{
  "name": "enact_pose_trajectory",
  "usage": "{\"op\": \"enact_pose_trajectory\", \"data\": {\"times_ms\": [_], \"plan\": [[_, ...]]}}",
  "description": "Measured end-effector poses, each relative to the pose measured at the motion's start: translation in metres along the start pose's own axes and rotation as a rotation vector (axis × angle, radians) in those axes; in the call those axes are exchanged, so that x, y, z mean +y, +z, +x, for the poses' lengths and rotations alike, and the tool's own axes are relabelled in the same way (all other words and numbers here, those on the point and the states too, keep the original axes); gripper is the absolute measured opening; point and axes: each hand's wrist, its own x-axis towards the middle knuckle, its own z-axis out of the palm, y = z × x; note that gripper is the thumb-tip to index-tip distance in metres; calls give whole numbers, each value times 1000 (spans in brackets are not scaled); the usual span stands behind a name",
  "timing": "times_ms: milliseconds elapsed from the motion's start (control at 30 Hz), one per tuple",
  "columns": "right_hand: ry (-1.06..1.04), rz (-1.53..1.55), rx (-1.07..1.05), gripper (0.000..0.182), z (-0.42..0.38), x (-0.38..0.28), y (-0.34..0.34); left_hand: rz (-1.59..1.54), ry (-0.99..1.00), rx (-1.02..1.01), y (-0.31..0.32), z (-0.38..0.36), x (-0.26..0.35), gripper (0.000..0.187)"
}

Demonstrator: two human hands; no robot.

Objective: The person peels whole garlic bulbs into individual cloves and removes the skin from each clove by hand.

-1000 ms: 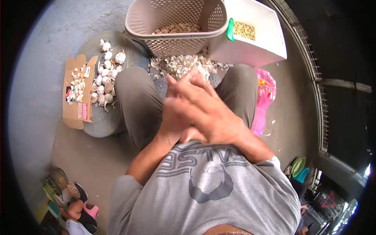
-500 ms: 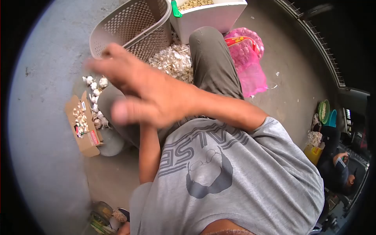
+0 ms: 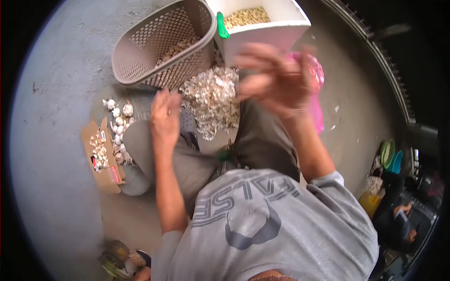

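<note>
My right hand (image 3: 283, 82) is raised in front of the white foam box, blurred by motion, its fingers spread with nothing seen in them. My left hand (image 3: 165, 112) is held over my left knee, back upward, fingers loosely stretched and slightly blurred, no object showing in it. Between and beyond the hands lies a heap of garlic skins (image 3: 211, 96). Left of my knee sit several garlic bulbs (image 3: 120, 121), beside a flattened cardboard box (image 3: 108, 188) with loose garlic cloves (image 3: 99, 150) on it.
A perforated plastic basket (image 3: 123, 56) holds garlic pieces. The foam box (image 3: 276, 35) contains peeled cloves (image 3: 247, 17), with a green handle (image 3: 222, 25) at its rim. A pink mesh bag (image 3: 317, 114) lies right. Another person (image 3: 404, 218) sits far right, near a green basket (image 3: 387, 153).
My right hand has swung from the left across to the right, above the pink bag's side. My left hand, hidden behind it before, now shows over my knee. The view has shifted slightly.
</note>
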Motion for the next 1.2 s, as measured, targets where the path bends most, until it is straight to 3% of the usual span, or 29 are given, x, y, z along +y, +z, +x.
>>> {"op": "enact_pose_trajectory", "data": {"times_ms": [33, 67, 133, 200, 267, 433, 500, 767, 867, 933, 1000, 1033, 1133, 1200], "plan": [[-167, -200, -224, 90, 7, -40, -35, -94, -165, -31, -5, -2, -21, 47], [-263, -355, -202, 83, 9, -78, -45, -187, -320, -70, -10, -6, -31, 39], [-263, -671, 288, 71, 15, -135, -66, -167, -297, -71, -18, 5, 16, 31], [-224, -1160, 594, 46, 44, -162, -99, -89, -90, -288, -10, 17, 24, 32], [-40, -1527, 630, 33, 81, -172, -134, 94, 166, -426, 10, 31, 23, 34], [604, -1939, 311, 31, 197, -178, -264, 310, 169, -777, 52, 38, -1, 41], [652, -2206, -21, 26, 234, -174, -341, 280, 121, -901, 55, 45, 0, 42], [1237, -2397, -229, 20, 298, -107, -474, 345, 30, -955, 54, 79, -17, 45], [1263, -2281, -173, 23, 290, -87, -528, 323, 26, -995, 52, 85, -18, 45], [1151, -2233, -267, 22, 265, -74, -574, 303, 39, -989, 52, 86, -19, 45], [1043, -2249, -364, 19, 248, -69, -576, 290, 35, -998, 48, 85, -18, 44], [1056, -2256, -321, 19, 250, -70, -564, 293, 38, -1000, 46, 85, -18, 44], [1250, -2069, 213, 18, 268, -77, -518, 296, 49, -979, 43, 86, -18, 44], [1284, -1897, 407, 18, 287, -91, -499, 304, 57, -976, 40, 87, -17, 45]]}}
